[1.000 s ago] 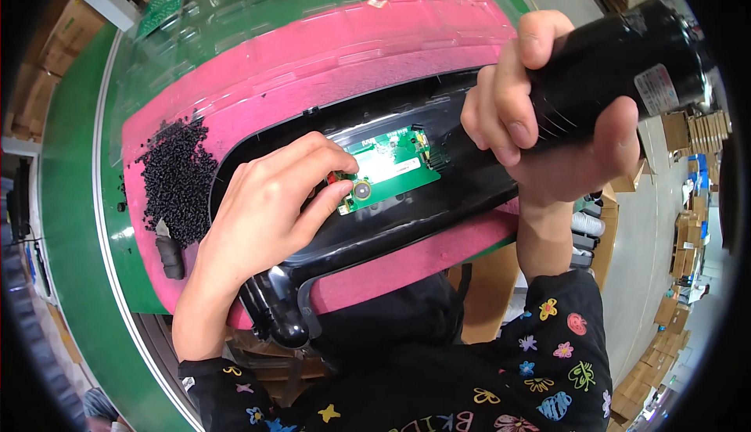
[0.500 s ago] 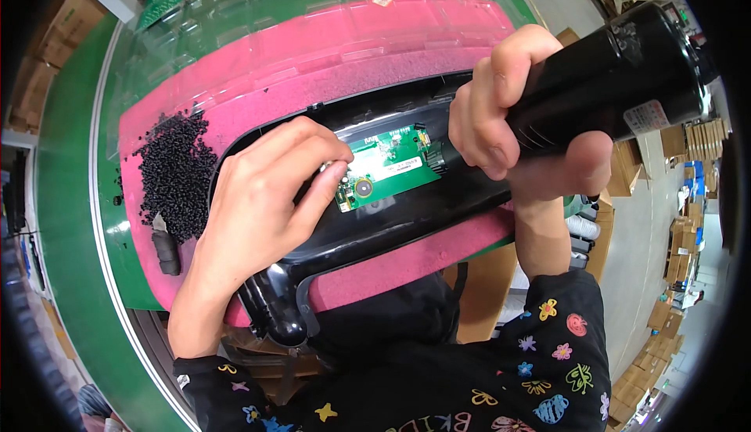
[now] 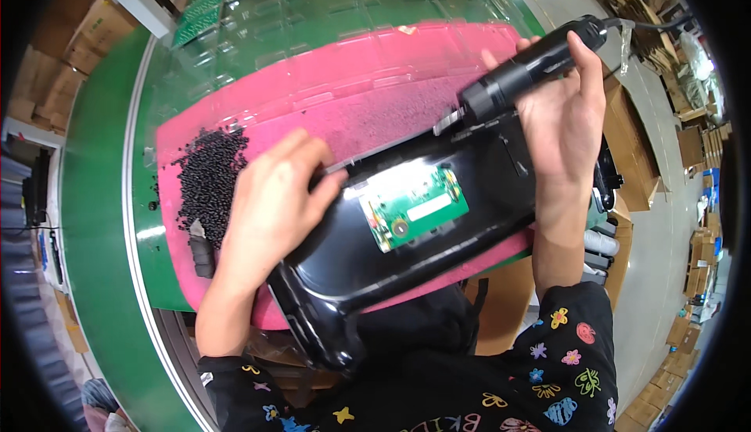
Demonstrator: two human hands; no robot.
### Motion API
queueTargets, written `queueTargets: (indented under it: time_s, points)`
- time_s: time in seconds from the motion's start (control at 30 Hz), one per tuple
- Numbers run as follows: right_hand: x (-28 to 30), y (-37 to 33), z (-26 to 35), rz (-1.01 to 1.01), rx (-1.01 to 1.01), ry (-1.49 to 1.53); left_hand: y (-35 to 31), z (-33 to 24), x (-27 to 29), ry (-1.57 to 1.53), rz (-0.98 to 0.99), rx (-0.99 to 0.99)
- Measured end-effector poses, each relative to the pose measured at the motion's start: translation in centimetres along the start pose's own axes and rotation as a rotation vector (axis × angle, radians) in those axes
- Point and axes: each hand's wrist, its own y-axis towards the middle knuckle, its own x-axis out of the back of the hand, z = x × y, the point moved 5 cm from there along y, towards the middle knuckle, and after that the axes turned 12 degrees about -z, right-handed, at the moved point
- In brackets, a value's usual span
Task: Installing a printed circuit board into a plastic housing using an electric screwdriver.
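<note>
A long black electric screwdriver point(image 3: 532, 72) lies across my right hand point(image 3: 563, 127), with the thumb and fingers around its body. Its tip points down and left, over the far edge of a glossy black plastic housing point(image 3: 501, 170). Inside the housing sits a green circuit board point(image 3: 418, 209) with a white label and a round part near one corner. My left hand point(image 3: 278, 197) is over the housing's left end, fingers curled and thumb near the fingertips. Whatever may be between those fingers is hidden.
A pink mat point(image 3: 368, 123) lies under the housing on a green table point(image 3: 102, 197). Left of my left hand is a heap of small black screws point(image 3: 210, 174), beside a dark wrapped tool point(image 3: 202, 256). Clear plastic trays point(image 3: 336, 48) stand at the back. Cardboard boxes point(image 3: 630, 150) are at right.
The screwdriver has come away from the circuit board and swung to the housing's far edge, its grip in my hand loosened. My left hand has drawn off the board's left end.
</note>
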Motion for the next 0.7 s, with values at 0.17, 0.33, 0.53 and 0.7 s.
queueTargets:
  time_s: [0.17, 0.33, 0.53, 0.7]
  points:
    - [-0.6, -1.4, 0.1, -0.081, 0.177, -0.145, -0.5, -1.0, -0.8, 0.045, 0.074, -0.073]
    - [-2.3, -5.9, 3.0, -0.078, 1.058, -0.402, -1.2, -1.4, 0.9, 0.062, 0.009, -0.14]
    - [1.7, -13.0, 7.6, 0.158, 1.656, 0.009, -4.2, -5.3, 8.6, 0.128, -0.413, -0.202]
    - [0.0, -11.2, 6.3, 0.219, 1.271, -0.165, -12.6, 0.9, 15.5, -0.079, -1.031, 0.425]
